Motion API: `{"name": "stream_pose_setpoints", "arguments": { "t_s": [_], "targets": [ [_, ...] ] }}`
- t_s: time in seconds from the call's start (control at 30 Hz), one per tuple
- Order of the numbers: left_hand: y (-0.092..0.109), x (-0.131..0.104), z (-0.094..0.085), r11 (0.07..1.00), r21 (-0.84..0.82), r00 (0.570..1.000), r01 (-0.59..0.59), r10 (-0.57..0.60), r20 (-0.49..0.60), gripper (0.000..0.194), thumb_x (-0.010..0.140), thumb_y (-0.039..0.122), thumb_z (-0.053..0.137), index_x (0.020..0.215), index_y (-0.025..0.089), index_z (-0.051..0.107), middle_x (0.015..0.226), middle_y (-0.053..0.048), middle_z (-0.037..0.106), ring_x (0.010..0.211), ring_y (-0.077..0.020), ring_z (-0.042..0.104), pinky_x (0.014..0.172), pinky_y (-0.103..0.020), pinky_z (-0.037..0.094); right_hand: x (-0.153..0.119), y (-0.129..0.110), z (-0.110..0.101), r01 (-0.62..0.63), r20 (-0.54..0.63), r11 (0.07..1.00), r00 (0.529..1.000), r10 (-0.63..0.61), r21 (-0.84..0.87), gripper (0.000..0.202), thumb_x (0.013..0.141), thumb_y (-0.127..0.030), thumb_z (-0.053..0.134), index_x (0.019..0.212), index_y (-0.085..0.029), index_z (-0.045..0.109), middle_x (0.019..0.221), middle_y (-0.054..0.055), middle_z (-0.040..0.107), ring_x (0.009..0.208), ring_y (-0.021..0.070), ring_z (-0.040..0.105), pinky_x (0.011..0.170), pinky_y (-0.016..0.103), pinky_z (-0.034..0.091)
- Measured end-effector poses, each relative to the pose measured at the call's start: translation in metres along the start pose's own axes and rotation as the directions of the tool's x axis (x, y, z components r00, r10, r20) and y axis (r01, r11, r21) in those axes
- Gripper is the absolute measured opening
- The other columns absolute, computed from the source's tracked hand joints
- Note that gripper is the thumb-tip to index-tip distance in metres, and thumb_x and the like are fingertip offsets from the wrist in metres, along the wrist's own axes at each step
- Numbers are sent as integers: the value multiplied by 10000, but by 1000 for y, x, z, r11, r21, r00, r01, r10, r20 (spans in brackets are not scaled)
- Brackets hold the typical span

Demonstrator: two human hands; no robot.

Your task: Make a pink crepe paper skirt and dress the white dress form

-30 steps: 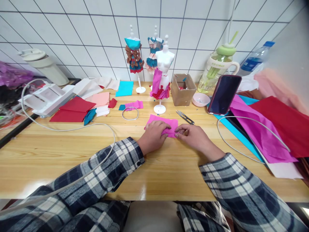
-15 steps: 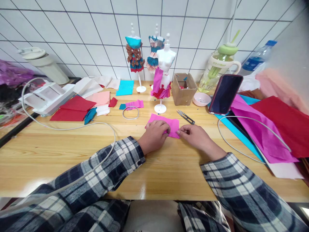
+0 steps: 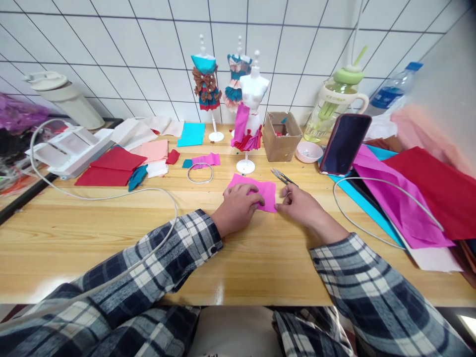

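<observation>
A bright pink rectangle of crinkled sheet, crepe paper by its look (image 3: 268, 190), lies on the table in front of me. My left hand (image 3: 240, 207) rests over its left part, fingers bent and slightly apart, covering some of it. At the lower right corner, the thumb of my right hand (image 3: 300, 207) touches the edge while the forefinger is raised apart from it. Black-handled thread snips (image 3: 283, 176) lie just beyond the right hand. Behind the sheet stands a small white dress form (image 3: 254, 91) with pink and red pieces around its lower part.
Two dressed forms (image 3: 207, 82) stand behind. A cardboard box (image 3: 282, 144), pink bowl (image 3: 309, 152), phone (image 3: 345, 145) and green-lidded bottle (image 3: 330, 101) line the back right. Coloured sheets (image 3: 403, 208) lie right, red pieces (image 3: 111, 166) left. A white cable (image 3: 122, 197) crosses the left forearm.
My right forefinger has lifted away from the thumb at the sheet's corner, and that hand has turned slightly. The left fingers have spread a little. The view has shifted slightly.
</observation>
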State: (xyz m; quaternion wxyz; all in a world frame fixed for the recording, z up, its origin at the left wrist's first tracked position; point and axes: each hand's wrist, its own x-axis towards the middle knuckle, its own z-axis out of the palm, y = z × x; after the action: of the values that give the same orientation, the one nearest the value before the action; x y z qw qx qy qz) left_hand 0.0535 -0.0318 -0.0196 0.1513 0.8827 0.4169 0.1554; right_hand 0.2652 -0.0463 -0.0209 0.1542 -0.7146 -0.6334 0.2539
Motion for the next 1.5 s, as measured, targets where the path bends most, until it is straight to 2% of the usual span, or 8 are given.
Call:
{"name": "stream_pose_setpoints", "arguments": {
  "t_s": [0.33, 0.43, 0.57, 0.73, 0.83, 1.07, 1.37, 1.5],
  "targets": [
    [-2, -1, 0, 1000, -21, 999, -23, 22, -23, 252, 915, 223, 471, 984, 308, 699, 1293, -41, 541, 1198, -270, 437, 965, -493, 312, -3, 0, -8, 212, -37, 974, 977, -209, 80, 209, 773, -325, 657, 952, -237, 593, 687, -45, 618, 587, 128, 533, 546, 247, 365],
    [-6, -3, -5, 995, -44, 996, -92, 91, -19, 270, 882, 156, 499, 860, 300, 726, 1289, -24, 551, 1219, -262, 436, 989, -488, 297, -4, -4, -13, 455, -129, 889, 886, -445, 54, 146, 828, -290, 624, 957, -254, 681, 843, -1, 672, 752, 154, 578, 706, 284, 427],
    [-21, -5, -18, 976, -49, 977, -212, 211, -30, 295, 831, 93, 510, 801, 287, 731, 1239, -19, 576, 1201, -249, 461, 997, -459, 312, -9, -11, -6, 641, 4, 766, 767, -642, -52, 185, 813, -201, 635, 961, -272, 720, 895, 16, 684, 880, 182, 578, 831, 323, 420],
    [-40, -8, -34, 975, -87, 978, -206, 206, -3, 202, 875, 205, 526, 1000, 233, 681, 1002, -48, 663, 978, -202, 574, 912, -375, 410, -20, -22, 8, 638, 88, 770, 768, -635, -10, 241, 779, -201, 668, 1016, -240, 691, 948, 29, 679, 886, 182, 589, 780, 304, 442],
    [-44, -14, -37, 986, -31, 986, -165, 166, 29, 314, 841, 384, 623, 1114, 232, 643, 1104, -66, 640, 1054, -238, 553, 937, -396, 399, -26, -27, 11, 656, 113, 749, 741, -662, 92, 230, 825, -211, 629, 1043, -263, 683, 889, -4, 692, 801, 150, 604, 722, 275, 447],
    [-50, -30, -40, 994, 6, 991, -112, 111, 80, 550, 739, 566, 689, 1215, 306, 595, 1254, -58, 575, 1171, -282, 496, 1023, -475, 270, 11, -26, 5, 466, -256, 854, 818, -515, -230, 274, 922, -261, 495, 1143, -224, 653, 1052, 73, 676, 1001, 233, 561, 863, 362, 431],
    [-48, -36, -40, 996, -18, 987, -90, 92, 135, 882, 554, 688, 746, 1319, 324, 501, 1361, -86, 501, 1258, -351, 413, 1095, -584, 115, 71, -41, 6, 370, -158, 809, 861, -483, -457, 203, 916, -285, 539, 888, -215, 727, 859, 87, 690, 852, 233, 557, 748, 331, 392],
    [-46, -35, -39, 996, -35, 985, -85, 90, 148, 860, 575, 687, 727, 1319, 324, 495, 1362, -80, 497, 1262, -355, 412, 1097, -593, 131, 69, -46, -3, 365, -316, 844, 808, -497, -393, 267, 964, -304, 436, 1006, -198, 678, 959, 87, 692, 885, 228, 578, 771, 325, 406]
  ]
}}
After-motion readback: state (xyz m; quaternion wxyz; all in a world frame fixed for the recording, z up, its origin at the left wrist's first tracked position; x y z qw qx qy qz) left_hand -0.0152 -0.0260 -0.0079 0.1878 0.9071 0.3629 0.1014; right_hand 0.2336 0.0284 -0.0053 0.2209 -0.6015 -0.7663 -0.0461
